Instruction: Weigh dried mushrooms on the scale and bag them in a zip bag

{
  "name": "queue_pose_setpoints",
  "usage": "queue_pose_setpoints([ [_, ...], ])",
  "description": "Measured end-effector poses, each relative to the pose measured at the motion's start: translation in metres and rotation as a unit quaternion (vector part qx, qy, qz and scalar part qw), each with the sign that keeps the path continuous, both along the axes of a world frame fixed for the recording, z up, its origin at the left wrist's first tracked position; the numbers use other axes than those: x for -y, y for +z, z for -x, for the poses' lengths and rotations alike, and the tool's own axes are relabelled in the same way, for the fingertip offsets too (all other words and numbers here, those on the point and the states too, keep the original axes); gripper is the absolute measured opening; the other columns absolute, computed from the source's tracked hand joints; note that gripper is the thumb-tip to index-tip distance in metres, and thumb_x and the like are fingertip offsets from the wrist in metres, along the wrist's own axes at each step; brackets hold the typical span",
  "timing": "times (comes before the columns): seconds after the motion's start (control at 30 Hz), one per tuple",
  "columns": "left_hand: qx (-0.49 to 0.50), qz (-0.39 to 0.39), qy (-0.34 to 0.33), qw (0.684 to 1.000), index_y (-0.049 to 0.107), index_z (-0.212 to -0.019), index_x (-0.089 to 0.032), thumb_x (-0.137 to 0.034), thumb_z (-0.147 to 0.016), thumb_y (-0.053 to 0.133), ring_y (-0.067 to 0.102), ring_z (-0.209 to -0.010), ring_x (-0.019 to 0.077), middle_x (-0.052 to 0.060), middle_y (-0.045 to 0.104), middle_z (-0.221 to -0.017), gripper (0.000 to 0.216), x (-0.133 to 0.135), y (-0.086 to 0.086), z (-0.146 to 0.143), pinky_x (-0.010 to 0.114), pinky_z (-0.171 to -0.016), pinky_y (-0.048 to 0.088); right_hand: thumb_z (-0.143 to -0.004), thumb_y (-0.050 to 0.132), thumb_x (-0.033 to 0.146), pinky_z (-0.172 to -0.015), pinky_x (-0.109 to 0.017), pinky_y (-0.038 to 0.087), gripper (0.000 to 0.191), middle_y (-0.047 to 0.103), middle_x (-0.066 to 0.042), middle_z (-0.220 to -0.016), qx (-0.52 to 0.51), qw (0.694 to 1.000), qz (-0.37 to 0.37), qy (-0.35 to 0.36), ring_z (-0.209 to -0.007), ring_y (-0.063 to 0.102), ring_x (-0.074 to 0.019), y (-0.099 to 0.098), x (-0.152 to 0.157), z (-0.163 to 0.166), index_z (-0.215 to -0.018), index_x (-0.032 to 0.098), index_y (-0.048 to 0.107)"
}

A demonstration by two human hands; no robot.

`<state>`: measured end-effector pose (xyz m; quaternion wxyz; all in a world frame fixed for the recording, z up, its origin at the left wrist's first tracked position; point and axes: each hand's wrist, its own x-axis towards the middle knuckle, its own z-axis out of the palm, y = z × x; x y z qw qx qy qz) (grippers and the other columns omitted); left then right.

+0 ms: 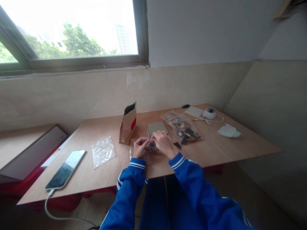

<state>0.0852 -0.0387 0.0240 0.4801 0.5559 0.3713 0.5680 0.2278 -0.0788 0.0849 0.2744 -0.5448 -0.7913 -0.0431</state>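
Observation:
My left hand (139, 147) and my right hand (163, 143) meet over the table's front part, both closed on the top edge of a clear zip bag (146, 156). Dark pieces show inside this bag, partly hidden by my fingers. Just behind my hands lies a flat grey scale-like plate (157, 127). To the right are filled zip bags (187, 131) with dark and tan pieces, and one loose dark piece (177, 145) rests near my right wrist. A brown paper bag (128, 124) stands upright with its top open, behind my left hand.
An empty clear bag (103, 152) and a phone (66, 170) with a cable lie on the left. At the right are a white dome camera (209, 112) with its cable, a crumpled white tissue (229, 130), a white sheet (193, 111) and a green-handled tool (185, 106).

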Motion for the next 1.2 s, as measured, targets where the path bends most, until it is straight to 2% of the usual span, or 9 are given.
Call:
queue_pose_setpoints([
  [0.13,-0.001,-0.002,-0.009,1.000,0.071,-0.074,-0.014,-0.037,-0.065,0.074,0.064,-0.076,0.0175,0.006,0.071,-0.077,0.025,0.000,0.000,0.000,0.030,-0.074,0.050,-0.091,0.049,0.017,-0.076,-0.032,0.031,0.013,0.067,-0.005,-0.083,0.015,1.000,-0.005,-0.007,-0.082,0.055,-0.0205,-0.003,-0.001,0.001,-0.082,0.016,0.058],
  [0.23,-0.001,0.008,0.000,1.000,0.071,-0.075,-0.014,-0.036,-0.065,0.074,0.064,-0.076,0.0171,0.006,0.071,-0.078,0.024,-0.001,0.001,0.001,0.029,-0.073,0.050,-0.093,0.048,0.025,-0.078,-0.031,0.032,0.016,0.067,-0.004,-0.084,0.001,1.000,0.000,0.003,-0.083,0.057,-0.0197,-0.005,-0.001,-0.002,-0.084,0.017,0.059],
  [0.37,0.010,0.024,0.020,0.999,0.071,-0.075,-0.014,-0.037,-0.064,0.074,0.064,-0.074,0.0172,0.005,0.071,-0.076,0.026,-0.002,-0.001,0.003,0.028,-0.070,0.050,-0.090,0.052,0.036,-0.077,-0.029,0.036,0.020,0.068,-0.004,-0.085,-0.033,0.998,0.048,0.006,-0.082,0.060,-0.0185,-0.003,-0.001,-0.013,-0.094,0.019,0.061],
  [0.5,0.015,0.054,0.017,0.998,0.071,-0.076,-0.014,-0.039,-0.062,0.075,0.063,-0.069,0.0171,0.005,0.070,-0.072,0.029,-0.003,-0.004,0.003,0.027,-0.062,0.051,-0.088,0.057,0.033,-0.074,-0.028,0.037,0.015,0.067,-0.003,-0.080,-0.025,0.996,0.081,-0.012,-0.079,0.059,-0.0176,0.004,0.001,-0.024,-0.087,0.020,0.066],
  [0.67,0.026,0.059,-0.016,0.998,0.072,-0.079,-0.014,-0.037,-0.063,0.075,0.065,-0.071,0.0162,0.006,0.072,-0.078,0.028,-0.002,-0.005,0.003,0.026,-0.064,0.051,-0.089,0.055,0.023,-0.073,-0.027,0.034,0.016,0.063,-0.004,-0.076,0.002,0.998,0.054,-0.027,-0.078,0.055,-0.0173,0.007,0.003,-0.023,-0.080,0.020,0.066],
  [0.87,-0.005,0.070,-0.059,0.996,0.073,-0.082,-0.012,-0.037,-0.062,0.076,0.067,-0.074,0.0208,0.009,0.073,-0.078,0.032,0.000,-0.004,0.000,0.033,-0.072,0.052,-0.088,0.053,0.018,-0.072,-0.028,0.031,0.014,0.061,-0.006,-0.077,0.040,0.998,0.035,-0.028,-0.078,0.052,-0.0189,0.003,0.004,-0.012,-0.079,0.018,0.064],
  [1.03,-0.006,0.030,-0.045,0.999,0.072,-0.076,-0.014,-0.034,-0.063,0.076,0.066,-0.078,0.0190,0.007,0.072,-0.080,0.024,-0.002,-0.006,0.000,0.031,-0.076,0.051,-0.088,0.051,0.018,-0.072,-0.029,0.029,0.014,0.064,-0.004,-0.075,0.045,0.998,0.036,-0.011,-0.077,0.054,-0.0188,0.000,0.003,-0.008,-0.078,0.019,0.060],
  [1.2,0.005,0.025,-0.038,0.999,0.072,-0.073,-0.016,-0.035,-0.063,0.075,0.065,-0.078,0.0183,0.005,0.069,-0.080,0.022,-0.004,-0.007,0.002,0.029,-0.072,0.051,-0.092,0.050,0.028,-0.078,-0.030,0.030,0.015,0.068,-0.004,-0.086,0.016,0.999,0.045,0.022,-0.081,0.056,-0.0182,0.001,0.006,-0.012,-0.086,0.018,0.059],
])
